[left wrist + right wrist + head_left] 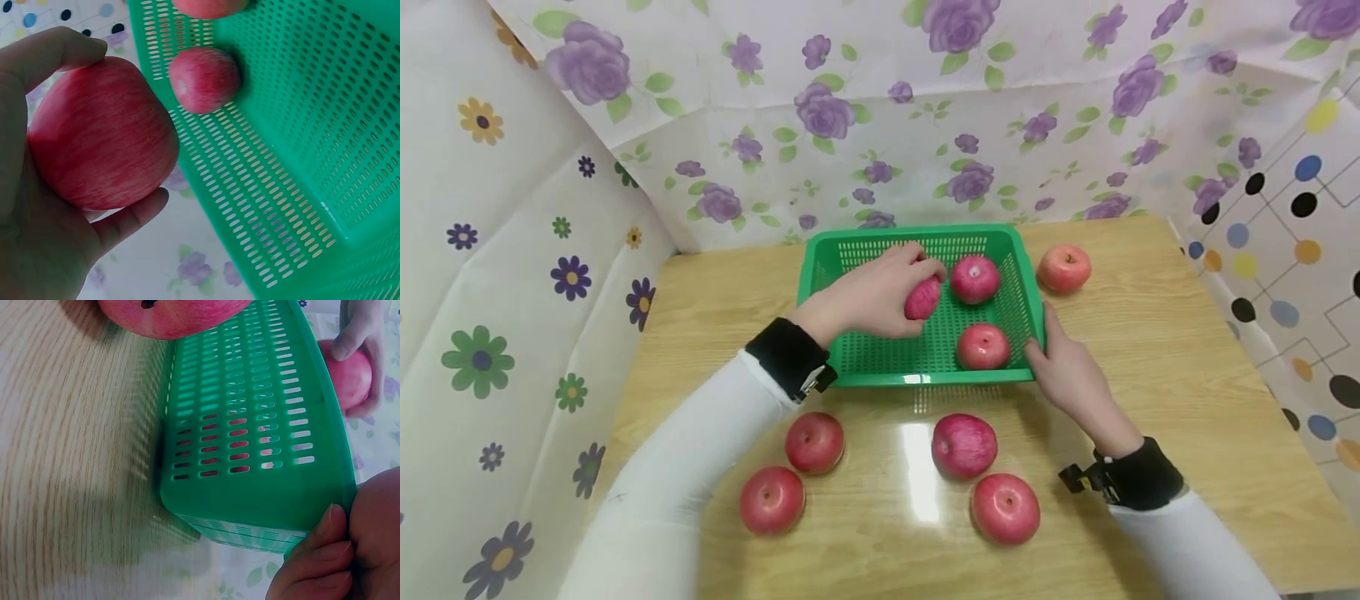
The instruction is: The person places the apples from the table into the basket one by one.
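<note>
My left hand grips a red apple over the green plastic basket. In the left wrist view, the thumb and fingers curl round that apple, and the perforated basket wall is beside it. Two more apples rest inside the basket toward its right: a darker streaked one behind and a lighter one in front. At the basket's right end, my right hand holds the rim near the front corner. The right wrist view shows the right thumb and fingers pinching that rim.
Just right of the basket, one apple stands on the wooden table. In front lie two apples at left, and its neighbour, plus a streaked apple and a redder apple. Patterned sheeting encloses the back and sides.
</note>
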The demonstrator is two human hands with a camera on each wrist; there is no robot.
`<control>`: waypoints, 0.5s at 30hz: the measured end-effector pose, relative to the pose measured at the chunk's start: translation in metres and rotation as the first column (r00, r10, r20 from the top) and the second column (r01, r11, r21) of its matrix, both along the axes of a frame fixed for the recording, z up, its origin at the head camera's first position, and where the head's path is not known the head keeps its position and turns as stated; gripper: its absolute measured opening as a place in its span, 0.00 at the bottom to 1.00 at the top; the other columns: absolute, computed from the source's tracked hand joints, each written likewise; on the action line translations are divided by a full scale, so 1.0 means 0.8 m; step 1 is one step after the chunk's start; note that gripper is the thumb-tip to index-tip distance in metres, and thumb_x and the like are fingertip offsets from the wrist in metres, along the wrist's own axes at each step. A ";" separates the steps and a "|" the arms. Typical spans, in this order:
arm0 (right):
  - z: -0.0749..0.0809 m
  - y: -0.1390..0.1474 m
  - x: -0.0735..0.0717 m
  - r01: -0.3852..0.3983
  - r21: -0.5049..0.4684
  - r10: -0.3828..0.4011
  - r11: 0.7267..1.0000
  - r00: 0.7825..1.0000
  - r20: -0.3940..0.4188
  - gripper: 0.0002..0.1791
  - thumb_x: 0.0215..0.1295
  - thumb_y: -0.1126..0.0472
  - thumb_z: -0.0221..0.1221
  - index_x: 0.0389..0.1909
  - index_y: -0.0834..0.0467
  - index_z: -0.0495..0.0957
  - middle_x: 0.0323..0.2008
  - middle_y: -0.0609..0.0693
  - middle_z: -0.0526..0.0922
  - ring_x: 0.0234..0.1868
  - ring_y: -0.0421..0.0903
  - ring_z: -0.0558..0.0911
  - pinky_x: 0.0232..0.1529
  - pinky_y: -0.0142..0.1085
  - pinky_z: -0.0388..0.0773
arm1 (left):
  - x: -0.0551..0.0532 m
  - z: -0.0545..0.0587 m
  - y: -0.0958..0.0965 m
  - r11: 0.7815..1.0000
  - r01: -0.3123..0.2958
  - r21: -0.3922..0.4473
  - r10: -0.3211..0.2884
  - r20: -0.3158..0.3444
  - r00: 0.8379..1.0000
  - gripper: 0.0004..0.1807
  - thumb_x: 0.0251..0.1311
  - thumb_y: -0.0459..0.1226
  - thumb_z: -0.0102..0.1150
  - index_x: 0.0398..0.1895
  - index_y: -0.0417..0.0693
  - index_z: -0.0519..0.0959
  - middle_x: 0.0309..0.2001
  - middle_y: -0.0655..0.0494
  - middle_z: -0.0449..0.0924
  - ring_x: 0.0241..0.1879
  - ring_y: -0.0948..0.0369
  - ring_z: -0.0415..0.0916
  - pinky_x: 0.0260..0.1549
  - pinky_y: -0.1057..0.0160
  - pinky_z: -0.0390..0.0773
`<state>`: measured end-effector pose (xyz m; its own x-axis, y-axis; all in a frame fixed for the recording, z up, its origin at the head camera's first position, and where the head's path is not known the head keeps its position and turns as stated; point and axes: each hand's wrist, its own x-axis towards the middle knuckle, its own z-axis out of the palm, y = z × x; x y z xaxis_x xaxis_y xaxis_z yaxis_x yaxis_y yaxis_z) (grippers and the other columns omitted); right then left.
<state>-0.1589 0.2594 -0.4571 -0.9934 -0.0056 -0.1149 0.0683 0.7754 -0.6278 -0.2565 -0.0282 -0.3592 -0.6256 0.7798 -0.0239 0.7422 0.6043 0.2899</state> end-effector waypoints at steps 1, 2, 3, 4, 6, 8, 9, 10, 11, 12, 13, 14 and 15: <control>0.000 0.000 0.000 0.000 0.000 0.000 1.000 1.000 0.003 0.39 0.78 0.48 0.39 0.80 0.54 0.33 0.56 0.70 0.75 0.32 0.55 0.80 0.20 0.39 0.72 | -0.003 -0.004 0.004 1.000 0.002 -0.009 -0.002 0.004 1.000 0.35 0.48 0.44 0.70 0.63 0.54 0.71 0.53 0.56 0.66 0.51 0.59 0.63 0.45 0.63 0.76; -0.001 0.000 0.000 0.000 0.001 0.000 1.000 1.000 0.005 0.39 0.78 0.48 0.39 0.80 0.54 0.33 0.56 0.70 0.75 0.32 0.55 0.80 0.20 0.39 0.72 | -0.006 -0.008 0.008 1.000 0.003 -0.024 -0.003 0.006 1.000 0.36 0.47 0.43 0.70 0.64 0.54 0.71 0.53 0.56 0.65 0.51 0.59 0.63 0.45 0.63 0.76; -0.001 0.000 0.001 0.001 0.003 -0.001 1.000 1.000 0.005 0.39 0.78 0.48 0.39 0.80 0.54 0.33 0.57 0.70 0.75 0.33 0.55 0.80 0.20 0.39 0.72 | -0.009 -0.012 0.013 0.999 0.002 -0.041 -0.001 0.006 1.000 0.38 0.46 0.43 0.70 0.65 0.54 0.70 0.53 0.56 0.65 0.51 0.59 0.63 0.46 0.63 0.75; -0.001 0.000 0.001 0.001 0.004 -0.001 1.000 1.000 0.005 0.39 0.78 0.48 0.39 0.80 0.55 0.33 0.57 0.71 0.75 0.34 0.55 0.80 0.20 0.39 0.72 | -0.012 -0.016 0.018 0.998 0.002 -0.058 -0.001 0.008 1.000 0.39 0.45 0.42 0.70 0.66 0.54 0.70 0.54 0.56 0.64 0.52 0.59 0.63 0.46 0.63 0.75; -0.002 0.000 0.001 0.001 0.008 -0.001 1.000 1.000 0.003 0.39 0.77 0.48 0.39 0.80 0.55 0.33 0.57 0.71 0.75 0.35 0.56 0.80 0.21 0.39 0.72 | -0.016 -0.024 0.028 0.995 -0.001 -0.095 0.002 0.009 1.000 0.41 0.44 0.42 0.71 0.67 0.55 0.68 0.55 0.55 0.64 0.52 0.59 0.62 0.47 0.64 0.74; -0.003 0.001 0.001 0.000 0.017 0.000 1.000 1.000 -0.004 0.39 0.77 0.49 0.39 0.80 0.56 0.34 0.58 0.71 0.74 0.37 0.57 0.80 0.22 0.39 0.72 | -0.019 -0.032 0.037 0.991 -0.012 -0.130 0.016 0.032 0.999 0.43 0.45 0.42 0.70 0.69 0.56 0.67 0.56 0.53 0.63 0.53 0.59 0.62 0.47 0.64 0.75; -0.003 0.001 0.001 -0.001 0.023 0.001 1.000 1.000 -0.009 0.39 0.77 0.49 0.39 0.80 0.56 0.34 0.58 0.71 0.74 0.37 0.58 0.80 0.22 0.39 0.72 | -0.020 -0.035 0.042 0.989 -0.020 -0.144 0.027 0.048 0.998 0.44 0.45 0.42 0.70 0.70 0.56 0.65 0.57 0.51 0.62 0.54 0.58 0.63 0.47 0.63 0.76; -0.004 0.001 0.001 -0.001 0.027 0.002 1.000 1.000 -0.014 0.39 0.77 0.49 0.39 0.80 0.56 0.34 0.58 0.72 0.74 0.38 0.58 0.80 0.23 0.40 0.73 | -0.021 -0.038 0.046 0.987 -0.028 -0.161 0.040 0.071 0.997 0.45 0.47 0.42 0.70 0.72 0.56 0.64 0.59 0.48 0.62 0.56 0.56 0.63 0.49 0.62 0.76; -0.004 0.001 0.001 -0.002 0.030 0.002 1.000 1.000 -0.019 0.39 0.77 0.49 0.39 0.80 0.56 0.34 0.59 0.72 0.74 0.39 0.58 0.80 0.24 0.40 0.73 | -0.022 -0.040 0.050 0.983 -0.039 -0.177 0.057 0.098 0.994 0.46 0.48 0.42 0.71 0.74 0.56 0.62 0.62 0.45 0.61 0.58 0.55 0.63 0.51 0.60 0.76; -0.004 0.001 0.001 -0.001 0.034 0.002 0.999 1.000 -0.022 0.39 0.77 0.49 0.39 0.80 0.56 0.34 0.59 0.72 0.74 0.39 0.59 0.80 0.24 0.40 0.73 | -0.023 -0.042 0.054 0.980 -0.051 -0.192 0.076 0.128 0.989 0.48 0.49 0.42 0.70 0.76 0.56 0.60 0.66 0.41 0.59 0.62 0.52 0.63 0.53 0.58 0.76; -0.005 0.001 0.000 0.000 0.037 0.001 0.999 1.000 -0.025 0.39 0.77 0.49 0.39 0.80 0.56 0.34 0.60 0.72 0.73 0.40 0.59 0.80 0.24 0.40 0.73 | -0.023 -0.044 0.056 0.976 -0.066 -0.207 0.100 0.159 0.982 0.49 0.50 0.42 0.70 0.77 0.57 0.57 0.69 0.38 0.56 0.65 0.50 0.61 0.55 0.55 0.76; -0.005 0.001 0.000 0.000 0.038 0.001 0.999 1.000 -0.026 0.39 0.77 0.49 0.39 0.80 0.56 0.34 0.60 0.72 0.73 0.40 0.59 0.80 0.24 0.40 0.73 | -0.024 -0.046 0.059 0.971 -0.077 -0.228 0.119 0.178 0.977 0.50 0.52 0.42 0.69 0.79 0.57 0.54 0.71 0.36 0.53 0.68 0.48 0.59 0.56 0.54 0.75; -0.005 0.001 -0.001 0.000 0.037 0.001 0.999 1.000 -0.026 0.39 0.77 0.49 0.39 0.80 0.56 0.34 0.60 0.72 0.73 0.40 0.59 0.80 0.24 0.40 0.73 | -0.025 -0.047 0.061 0.965 -0.088 -0.246 0.139 0.197 0.971 0.51 0.53 0.42 0.69 0.79 0.58 0.52 0.73 0.36 0.50 0.70 0.47 0.56 0.58 0.52 0.74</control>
